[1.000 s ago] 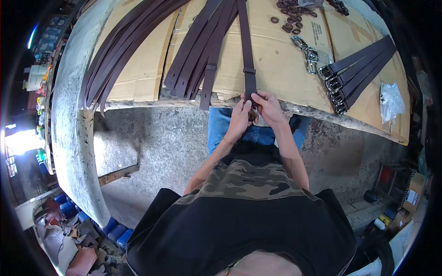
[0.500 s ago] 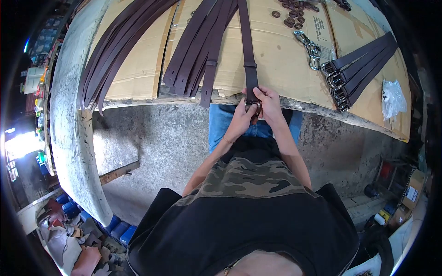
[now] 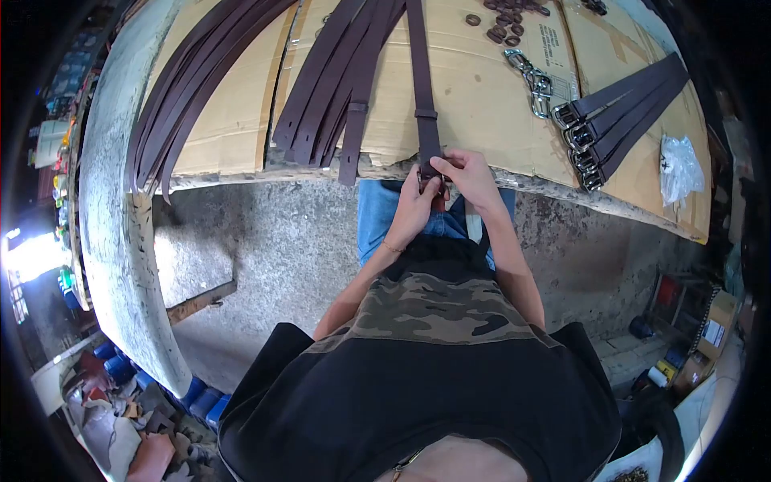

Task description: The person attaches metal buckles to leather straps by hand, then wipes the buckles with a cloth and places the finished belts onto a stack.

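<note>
A dark brown leather belt [image 3: 423, 80] runs down the cardboard-covered table to its front edge, with a keeper loop [image 3: 426, 114] around it. Both hands grip the near end of this belt. My left hand [image 3: 414, 201] is closed around the tip, where a buckle partly shows between the fingers. My right hand [image 3: 470, 178] pinches the strap just above, thumb on top. Fingers cover most of the buckle. Left of it lies a fanned stack of belt straps [image 3: 321, 88], and one strap [image 3: 353, 136] in it also carries a keeper loop.
Another bundle of straps [image 3: 197, 88] hangs over the table's left part. Several buckled belts [image 3: 626, 120] lie at right, near loose metal buckles [image 3: 536, 84], brown leather loops [image 3: 506, 24] and a clear plastic bag [image 3: 681, 170]. Leather scraps [image 3: 132, 426] fill the lower left.
The view has shifted slightly, so the table things sit a little further left. My right hand has its thumb lower over the belt's end; both hands keep hold of it.
</note>
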Available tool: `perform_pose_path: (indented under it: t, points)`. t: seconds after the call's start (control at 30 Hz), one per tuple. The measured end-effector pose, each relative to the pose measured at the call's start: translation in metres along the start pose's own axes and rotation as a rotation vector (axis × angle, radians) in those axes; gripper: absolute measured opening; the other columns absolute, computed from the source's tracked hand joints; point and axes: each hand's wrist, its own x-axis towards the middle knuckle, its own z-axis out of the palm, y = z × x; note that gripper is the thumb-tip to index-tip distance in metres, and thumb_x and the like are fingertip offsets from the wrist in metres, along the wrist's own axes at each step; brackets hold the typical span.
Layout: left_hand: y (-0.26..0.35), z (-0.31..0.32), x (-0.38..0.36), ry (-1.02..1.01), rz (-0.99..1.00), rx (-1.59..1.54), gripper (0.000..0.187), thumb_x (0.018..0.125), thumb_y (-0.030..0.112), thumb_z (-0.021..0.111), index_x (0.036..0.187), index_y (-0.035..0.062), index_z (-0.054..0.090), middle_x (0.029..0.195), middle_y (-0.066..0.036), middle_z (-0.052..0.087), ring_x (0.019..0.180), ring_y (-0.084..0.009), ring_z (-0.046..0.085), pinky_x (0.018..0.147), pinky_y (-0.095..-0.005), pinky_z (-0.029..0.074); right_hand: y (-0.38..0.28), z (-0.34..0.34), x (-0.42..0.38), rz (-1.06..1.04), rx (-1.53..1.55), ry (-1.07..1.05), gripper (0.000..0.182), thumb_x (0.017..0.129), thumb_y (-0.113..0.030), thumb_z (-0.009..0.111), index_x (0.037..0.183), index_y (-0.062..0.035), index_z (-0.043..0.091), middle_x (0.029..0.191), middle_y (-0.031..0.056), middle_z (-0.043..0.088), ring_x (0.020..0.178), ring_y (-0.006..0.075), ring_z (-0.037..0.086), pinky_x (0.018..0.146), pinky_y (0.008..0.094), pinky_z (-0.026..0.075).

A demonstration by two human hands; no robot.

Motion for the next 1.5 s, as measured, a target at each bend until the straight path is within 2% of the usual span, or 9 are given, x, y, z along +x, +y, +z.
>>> perform_pose_path:
  t: [0.23,0.3,0.4,0.5,0.6,0.7,1.0,1.33,1.5]
  points:
    - [-0.004,-0.003,0.000,0.029,0.019,0.028,0.019,0.098,0.014,0.039,0.111,0.0005,0.045,0.083,-0.005,0.059,0.071,-0.0115,0.059,0.065,-0.0242,0.049,0.018,0.006,0.003,-0.091,0.021,0.074,0.013,0.081,-0.005,0.066,0.090,0.0039,0.063,0.068,0.0055,0.062,0.046,0.0082,0.053,0.038,0.0217,0.040]
    - [-0.006,-0.007,0.003,0.100,0.074,0.096,0.024,0.099,0.020,0.039,0.097,-0.0009,0.050,0.076,-0.005,0.058,0.067,-0.0105,0.057,0.062,-0.0245,0.047,0.022,0.006,0.008,-0.208,0.067,0.112,0.013,0.080,-0.006,0.067,0.089,0.0024,0.063,0.068,0.0042,0.062,0.050,0.0066,0.053,0.041,0.0206,0.041]
    - [-0.002,-0.006,0.006,0.068,0.052,0.104,0.032,0.100,0.024,0.036,0.093,-0.0028,0.053,0.078,-0.006,0.059,0.067,-0.0114,0.058,0.064,-0.0261,0.048,0.012,-0.001,0.002,-0.048,0.115,0.026,0.013,0.080,-0.007,0.068,0.089,0.0011,0.064,0.070,0.0028,0.062,0.056,0.0046,0.054,0.045,0.0192,0.040]
    - [0.011,0.003,0.004,0.083,0.028,0.065,0.033,0.100,0.023,0.036,0.096,-0.0038,0.054,0.077,-0.006,0.059,0.067,-0.0120,0.058,0.065,-0.0258,0.048,0.008,-0.002,0.003,-0.037,0.146,0.032,0.014,0.083,-0.007,0.065,0.093,0.0021,0.064,0.076,0.0025,0.064,0.065,0.0067,0.057,0.057,0.0207,0.045]
    - [0.015,0.008,0.004,0.071,0.071,0.097,0.035,0.100,0.025,0.035,0.095,-0.0040,0.054,0.076,-0.006,0.059,0.067,-0.0121,0.058,0.064,-0.0254,0.048,0.008,0.003,0.008,-0.113,0.185,0.091,0.018,0.082,-0.007,0.066,0.097,0.0026,0.064,0.079,0.0038,0.065,0.066,0.0075,0.058,0.059,0.0201,0.046]
    - [0.012,0.007,0.007,0.089,0.041,0.021,0.035,0.100,0.026,0.035,0.093,-0.0030,0.054,0.073,-0.006,0.058,0.064,-0.0124,0.058,0.060,-0.0257,0.048,0.012,0.008,0.009,-0.087,0.209,0.183,0.026,0.080,-0.011,0.070,0.100,0.0039,0.063,0.078,0.0046,0.065,0.059,0.0043,0.055,0.046,0.0193,0.041]
    - [0.006,0.007,0.006,0.113,0.022,0.077,0.035,0.099,0.025,0.037,0.085,-0.0021,0.053,0.067,-0.005,0.055,0.058,-0.0112,0.054,0.057,-0.0255,0.047,0.024,0.011,0.014,-0.126,0.237,0.291,0.027,0.078,-0.009,0.071,0.099,0.0061,0.062,0.077,0.0070,0.066,0.050,0.0075,0.054,0.036,0.0226,0.040]
    - [0.000,0.014,0.004,0.142,0.042,-0.027,0.022,0.097,0.015,0.041,0.093,-0.0039,0.052,0.070,-0.003,0.055,0.062,-0.0119,0.056,0.062,-0.0261,0.049,0.019,0.002,0.019,-0.058,0.230,0.103,0.023,0.084,-0.009,0.063,0.102,0.0046,0.062,0.079,0.0083,0.067,0.046,0.0069,0.052,0.036,0.0210,0.039]
    - [0.003,0.006,0.002,0.022,0.075,0.170,0.011,0.093,0.008,0.050,0.092,-0.0020,0.055,0.081,-0.004,0.061,0.071,-0.0090,0.056,0.066,-0.0237,0.047,0.005,0.002,0.009,-0.043,0.234,0.099,0.020,0.086,-0.006,0.060,0.102,0.0048,0.061,0.080,0.0090,0.067,0.054,0.0089,0.058,0.041,0.0211,0.044]
